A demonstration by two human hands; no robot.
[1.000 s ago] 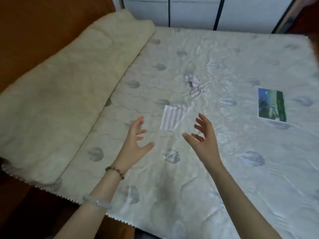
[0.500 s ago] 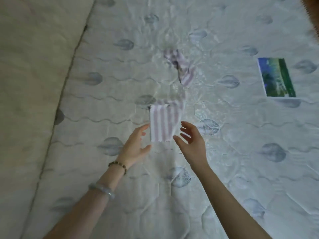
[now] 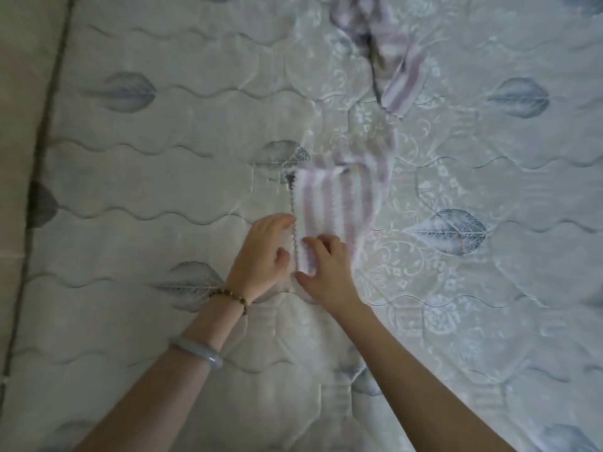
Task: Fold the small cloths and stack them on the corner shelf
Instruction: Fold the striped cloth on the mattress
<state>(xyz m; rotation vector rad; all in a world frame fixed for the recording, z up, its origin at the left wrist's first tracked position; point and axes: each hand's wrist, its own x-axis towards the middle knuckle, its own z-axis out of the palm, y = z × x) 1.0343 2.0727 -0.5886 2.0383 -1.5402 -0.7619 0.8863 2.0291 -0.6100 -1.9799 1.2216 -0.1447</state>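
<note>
Head cam: both hands, left (image 3: 261,252) and right (image 3: 326,265), are now landing on the cloth (image 3: 332,203), fingers curled, probably pinching its near edge to start folding.

Quilted mattress (image 3: 163,197) fills nearly the whole view: pale grey-white cover, wavy stitch lines, scattered grey-blue leaf prints, floral damask sheen toward the right. Beige blanket (image 3: 19,93) runs along the left edge. Light soft, diffuse, no hard shadows.
</note>
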